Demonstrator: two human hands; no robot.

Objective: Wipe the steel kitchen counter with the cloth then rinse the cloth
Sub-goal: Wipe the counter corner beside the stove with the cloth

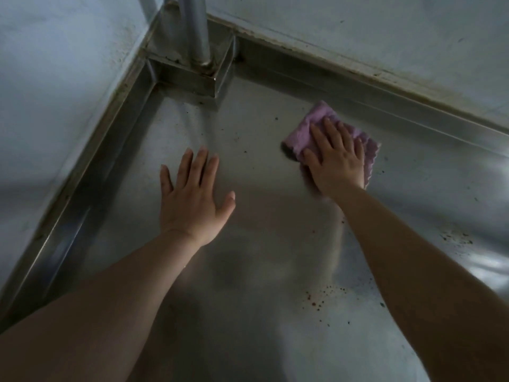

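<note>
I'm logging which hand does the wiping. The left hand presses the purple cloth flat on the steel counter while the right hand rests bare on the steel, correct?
Hands are swapped. In the head view the right hand presses the purple cloth on the steel counter; the left hand rests bare.

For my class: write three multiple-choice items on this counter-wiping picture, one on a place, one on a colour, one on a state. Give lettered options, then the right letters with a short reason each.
1. Where does the metal pipe stand?
A. In the far corner of the counter, on a steel box
B. At the near edge by the person
C. In the middle of the counter

2. What colour is the cloth?
A. Green
B. Pale purple
C. Orange

3. What is the left hand doing?
A. Gripping the cloth
B. Holding the pipe
C. Lying flat on the bare steel, fingers spread

Answers:
1 A: the pipe rises from the boxed corner where the two walls meet.
2 B: the cloth under the right hand is pale purple.
3 C: the left hand holds nothing, and its fingers are straight on the counter, apart from the cloth.
</note>
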